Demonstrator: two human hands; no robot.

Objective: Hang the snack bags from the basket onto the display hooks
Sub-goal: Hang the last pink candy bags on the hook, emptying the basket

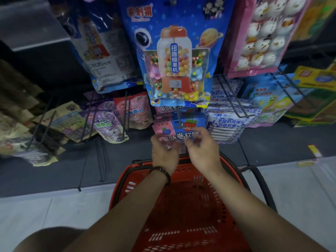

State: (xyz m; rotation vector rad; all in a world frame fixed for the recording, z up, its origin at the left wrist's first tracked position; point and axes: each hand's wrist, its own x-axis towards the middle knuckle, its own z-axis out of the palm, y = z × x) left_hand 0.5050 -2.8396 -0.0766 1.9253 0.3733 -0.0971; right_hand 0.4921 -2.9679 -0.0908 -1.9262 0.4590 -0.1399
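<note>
Our left hand, with a dark wristband on it, had its fingers curled round the lower left corner of the bag. A bit of pink wrapper showed between them. Our right hand lay at the bag's lower right corner with thumb and fingers half bent. The blur did not let us tell whether they pinched the bag or only touched it.

The bag was blue and pink, printed with a strawberry and a blueberry. It hung as the front one on a wire hook, whose prong came out through its upper part. A stack of bags with the same print hung behind it on that hook.

Below our wrists the red basket stood on the pale floor, its far rim just under our hands. Between our forearms we saw its slotted bottom and walls, dim in the low light. Its black handle lay along its right side.

Above the bag hung a big gumball bag, its lower edge overlapping the top of the stack. To the right, white bags sat packed close on their own hook, and a snowman bag hung above them. To the left, a pink bag and a purple bag hung on separate hooks.
</note>
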